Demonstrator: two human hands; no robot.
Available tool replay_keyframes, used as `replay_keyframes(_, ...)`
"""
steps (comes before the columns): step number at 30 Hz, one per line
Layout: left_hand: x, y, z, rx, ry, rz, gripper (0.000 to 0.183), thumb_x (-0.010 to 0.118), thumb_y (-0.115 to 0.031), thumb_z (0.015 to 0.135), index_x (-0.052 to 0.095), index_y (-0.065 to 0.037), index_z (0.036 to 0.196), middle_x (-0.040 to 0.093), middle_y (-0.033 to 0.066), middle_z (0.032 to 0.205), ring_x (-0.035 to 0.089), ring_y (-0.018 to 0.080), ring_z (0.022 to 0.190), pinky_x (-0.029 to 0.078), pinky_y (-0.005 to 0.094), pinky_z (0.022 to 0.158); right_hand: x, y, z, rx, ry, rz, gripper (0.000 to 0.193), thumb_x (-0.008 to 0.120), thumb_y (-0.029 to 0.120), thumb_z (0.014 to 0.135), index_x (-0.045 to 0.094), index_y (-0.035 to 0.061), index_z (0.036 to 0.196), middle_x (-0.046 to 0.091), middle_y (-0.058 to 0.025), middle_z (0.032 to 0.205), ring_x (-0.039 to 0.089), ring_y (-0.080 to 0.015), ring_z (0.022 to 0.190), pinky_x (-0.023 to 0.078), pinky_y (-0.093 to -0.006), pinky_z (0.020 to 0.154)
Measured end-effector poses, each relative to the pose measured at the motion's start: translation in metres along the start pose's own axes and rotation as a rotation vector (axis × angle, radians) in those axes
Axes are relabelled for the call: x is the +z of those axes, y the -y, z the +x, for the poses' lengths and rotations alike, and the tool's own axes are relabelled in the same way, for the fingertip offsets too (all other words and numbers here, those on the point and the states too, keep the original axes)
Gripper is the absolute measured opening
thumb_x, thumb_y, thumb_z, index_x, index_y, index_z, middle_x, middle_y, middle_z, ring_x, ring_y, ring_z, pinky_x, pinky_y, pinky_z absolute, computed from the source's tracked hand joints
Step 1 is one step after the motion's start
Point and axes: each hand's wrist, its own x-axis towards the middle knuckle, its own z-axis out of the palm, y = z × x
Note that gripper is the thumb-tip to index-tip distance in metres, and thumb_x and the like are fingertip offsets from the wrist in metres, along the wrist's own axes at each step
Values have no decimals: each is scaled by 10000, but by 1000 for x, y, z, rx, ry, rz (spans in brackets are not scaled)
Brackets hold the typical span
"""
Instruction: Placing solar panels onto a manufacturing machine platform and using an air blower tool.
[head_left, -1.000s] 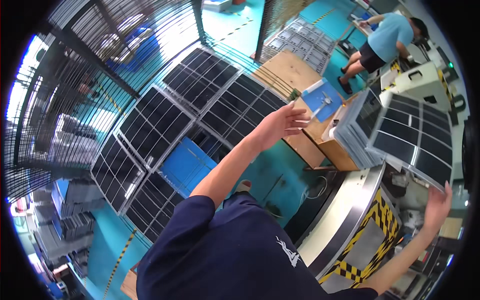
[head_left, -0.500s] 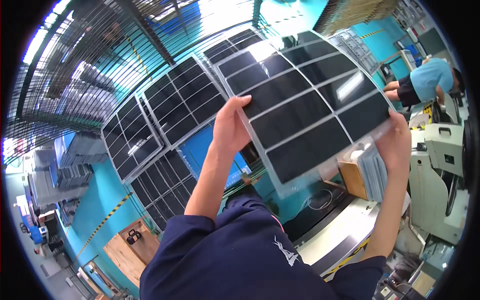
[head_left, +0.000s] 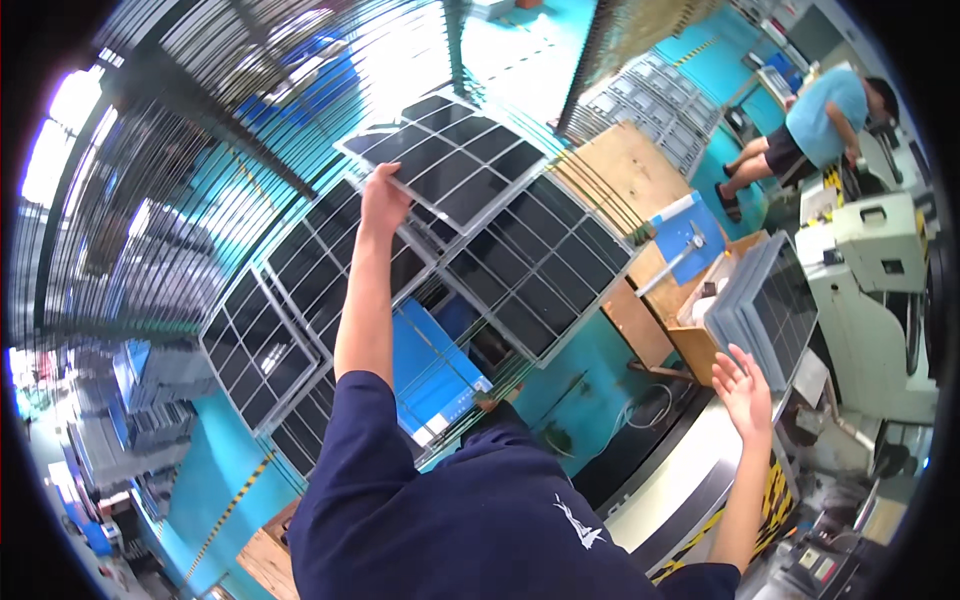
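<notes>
My left hand (head_left: 385, 203) reaches forward and grips the near left edge of a dark panel sheet (head_left: 455, 160), its thumb over the edge. White lines divide this sheet into black rectangles. It lies tilted over the wire rack, partly above other such sheets. One similar dark sheet (head_left: 540, 262) rests just to its right and nearer, and another sheet (head_left: 255, 345) lies at the left. My right hand (head_left: 745, 395) is in the air at the right, fingers spread, holding nothing. Beside it stands a stack of grey-edged sheets (head_left: 760, 315).
Wire shelves (head_left: 230, 170) rise at the far left. Below the sheets is a blue board (head_left: 432, 365). At the right are a wooden board with a blue plate and caliper-like tool (head_left: 693, 240), a pale conveyor belt (head_left: 660, 480), a beige machine (head_left: 880, 240) and a bending person (head_left: 835, 115).
The panel sheet has moved away from my body, onto the rack ahead. My right hand has let go of it and dropped lower with fingers spread. My left hand has moved left and forward.
</notes>
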Motion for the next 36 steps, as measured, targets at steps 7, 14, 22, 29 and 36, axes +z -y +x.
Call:
replay_keyframes(7,-45,19,32,-122,-36,14,196,583,-142,935,671,-21,1062,747,118,1049,723,278,982,572,396,900,-81,-39,-82,-59,-216,128,447,500,342,1095,510,64,1445,608,-108,1304,603,-223,1132,495,-381,1007)
replay_keyframes(14,-36,38,40,-146,-41,-51,295,524,-214,1006,673,8,1131,740,161,1139,700,311,1065,524,431,1020,-100,-70,-112,-60,-328,204,413,505,337,1094,527,89,1423,611,-98,1287,605,-219,1127,499,-373,989)
replay_keyframes(22,-46,57,57,-134,-131,-66,405,660,-324,1013,635,-8,1264,718,147,1214,702,313,1099,556,461,1033,-113,-90,-138,-222,-323,286,565,538,494,1064,505,107,1474,623,-72,1271,608,-219,1137,498,-386,1006)
replay_keyframes(29,18,56,31,414,-1059,1498,690,666,-346,1001,427,82,1487,597,267,1358,638,371,1169,515,475,999,-124,-148,-199,-350,-452,387,549,552,480,1058,532,75,1428,638,-114,1260,613,-254,1147,502,-415,1005)
replay_keyframes(36,219,219,-67,192,186,738,394,516,-293,1095,663,38,1249,705,133,1053,678,193,969,558,327,881,-112,-263,-299,-526,-692,470,455,557,335,1058,531,41,1404,654,-152,1227,656,-285,1094,519,-433,983)
